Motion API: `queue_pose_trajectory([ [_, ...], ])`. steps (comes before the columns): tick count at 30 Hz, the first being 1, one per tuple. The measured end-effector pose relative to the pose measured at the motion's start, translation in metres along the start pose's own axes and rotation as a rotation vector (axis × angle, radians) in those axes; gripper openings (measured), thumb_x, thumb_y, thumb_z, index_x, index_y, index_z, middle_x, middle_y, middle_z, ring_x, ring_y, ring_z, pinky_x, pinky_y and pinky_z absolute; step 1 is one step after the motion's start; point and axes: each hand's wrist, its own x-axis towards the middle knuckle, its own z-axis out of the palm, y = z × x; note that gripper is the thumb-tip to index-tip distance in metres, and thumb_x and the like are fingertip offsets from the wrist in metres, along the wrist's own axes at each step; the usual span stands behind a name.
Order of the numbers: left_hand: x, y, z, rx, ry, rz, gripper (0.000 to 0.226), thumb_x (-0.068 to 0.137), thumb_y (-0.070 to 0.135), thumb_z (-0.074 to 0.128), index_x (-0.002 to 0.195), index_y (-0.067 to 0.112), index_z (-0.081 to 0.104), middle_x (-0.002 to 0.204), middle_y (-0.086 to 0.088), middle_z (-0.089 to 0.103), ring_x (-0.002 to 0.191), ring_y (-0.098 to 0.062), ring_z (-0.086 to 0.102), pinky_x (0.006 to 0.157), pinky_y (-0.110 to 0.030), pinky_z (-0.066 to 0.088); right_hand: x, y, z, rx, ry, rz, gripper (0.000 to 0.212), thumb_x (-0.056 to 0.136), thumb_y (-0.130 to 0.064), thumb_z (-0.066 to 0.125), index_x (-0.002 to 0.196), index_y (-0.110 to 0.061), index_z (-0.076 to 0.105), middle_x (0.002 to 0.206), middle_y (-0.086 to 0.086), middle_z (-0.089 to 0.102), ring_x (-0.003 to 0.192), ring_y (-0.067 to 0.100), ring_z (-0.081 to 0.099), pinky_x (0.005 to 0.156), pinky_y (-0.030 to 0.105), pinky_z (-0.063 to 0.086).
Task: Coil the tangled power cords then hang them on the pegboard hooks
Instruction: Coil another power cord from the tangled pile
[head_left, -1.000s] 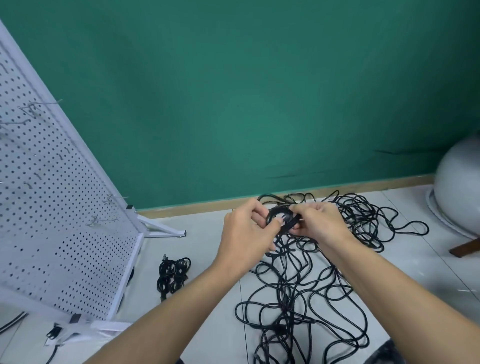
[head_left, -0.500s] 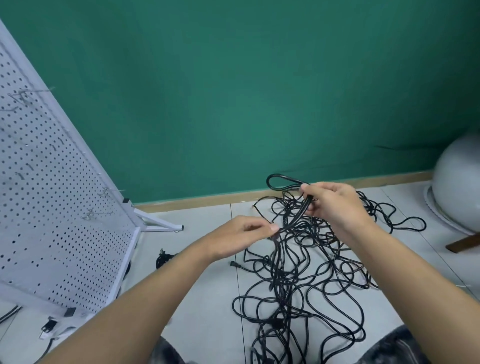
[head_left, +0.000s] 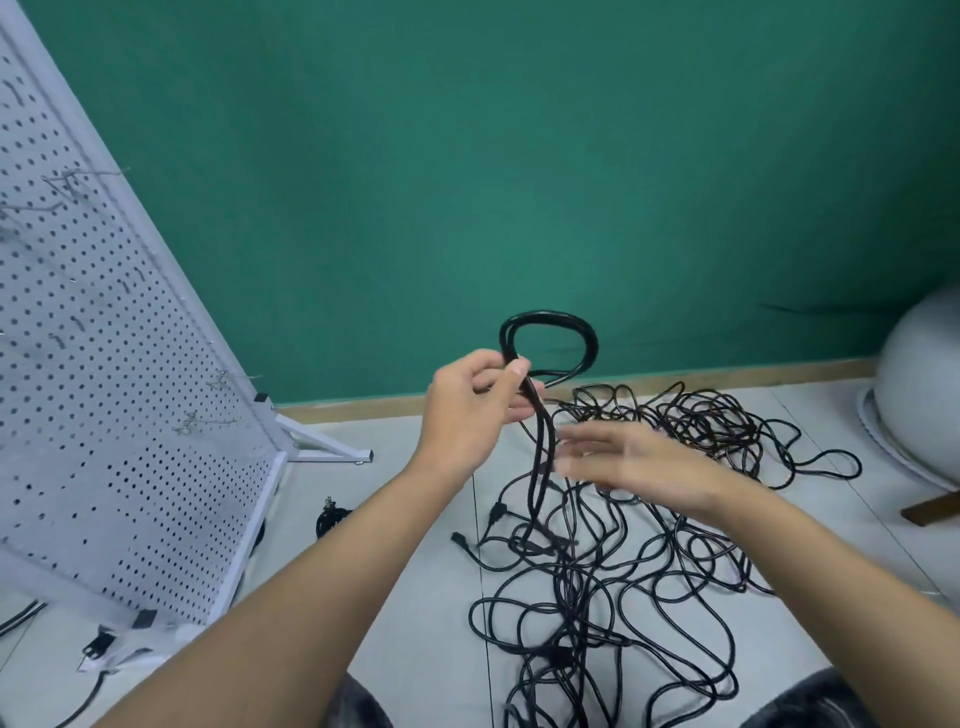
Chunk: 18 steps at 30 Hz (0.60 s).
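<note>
Currently | small coil (head_left: 550, 316) is pinched at its neck by left hand (head_left: 475, 410), held above tangled cords (head_left: 696, 423) on floor (head_left: 436, 613) | right hand (head_left: 644, 462) is blurred, fingers spread, nothing held | next loop should be matched in size, slack fed untwisted

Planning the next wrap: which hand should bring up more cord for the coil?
Probably right. The right hand is open beside the hanging cord; the left hand grips the coil.
</note>
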Motion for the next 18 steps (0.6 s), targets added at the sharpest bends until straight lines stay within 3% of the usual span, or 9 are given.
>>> queue_pose_trajectory([
  [3, 0.004, 0.005, -0.004, -0.158, 0.066, -0.060, 0.022, 0.102, 0.017, 0.064, 0.107, -0.005, 0.062, 0.092, -0.014, 0.079, 0.084, -0.024, 0.078, 0.074, -0.027, 0.062, 0.009, 0.006, 0.018, -0.067, -0.051, -0.083, 0.047, 0.091, -0.028, 0.078, 0.135, -0.018, 0.064, 0.125, -0.006, 0.070, 0.110, 0.003, 0.068, 0.104, 0.022, 0.050],
  [6, 0.009, 0.002, -0.013, -0.269, 0.123, -0.100, 0.023, 0.103, 0.017, 0.063, 0.107, -0.006, 0.061, 0.097, -0.014, 0.079, 0.089, -0.027, 0.078, 0.076, -0.025, 0.061, 0.014, 0.006, 0.028, 0.008, -0.043, -0.146, 0.032, 0.095, -0.017, 0.074, 0.126, -0.015, 0.069, 0.110, -0.008, 0.072, 0.100, 0.004, 0.071, 0.095, 0.017, 0.053],
  [9, 0.015, -0.004, -0.023, -0.335, 0.158, -0.138, 0.017, 0.104, 0.016, 0.060, 0.103, -0.001, 0.059, 0.099, -0.014, 0.079, 0.095, -0.027, 0.077, 0.082, -0.025, 0.061, 0.024, 0.005, 0.032, 0.056, 0.010, -0.114, 0.011, 0.096, -0.012, 0.072, 0.106, -0.009, 0.074, 0.088, 0.002, 0.066, 0.087, 0.012, 0.066, 0.087, 0.031, 0.061],
  [12, 0.022, -0.011, -0.030, -0.330, 0.160, -0.199, 0.017, 0.107, 0.017, 0.055, 0.104, 0.001, 0.061, 0.105, -0.013, 0.077, 0.097, -0.026, 0.077, 0.087, -0.029, 0.061, 0.029, 0.004, 0.029, 0.022, 0.082, -0.126, 0.007, 0.098, -0.009, 0.069, 0.096, -0.005, 0.074, 0.088, 0.005, 0.076, 0.086, 0.016, 0.072, 0.087, 0.036, 0.062],
  [15, 0.019, -0.020, -0.034, -0.143, 0.010, -0.299, 0.017, 0.103, 0.018, 0.060, 0.118, 0.011, 0.062, 0.117, -0.009, 0.075, 0.099, -0.020, 0.076, 0.090, -0.033, 0.061, 0.028, -0.003, 0.024, 0.034, 0.198, -0.189, 0.010, 0.100, -0.009, 0.065, 0.101, -0.003, 0.073, 0.099, 0.009, 0.078, 0.090, 0.015, 0.073, 0.080, 0.032, 0.062],
  [18, 0.009, -0.030, -0.032, 0.160, -0.254, -0.331, 0.037, 0.097, 0.017, 0.066, 0.134, 0.020, 0.059, 0.109, 0.002, 0.079, 0.102, -0.013, 0.074, 0.098, -0.036, 0.057, 0.032, -0.008, 0.017, 0.051, 0.270, -0.242, 0.010, 0.101, -0.009, 0.064, 0.099, -0.009, 0.073, 0.098, 0.007, 0.077, 0.089, 0.012, 0.072, 0.079, 0.032, 0.063],
])
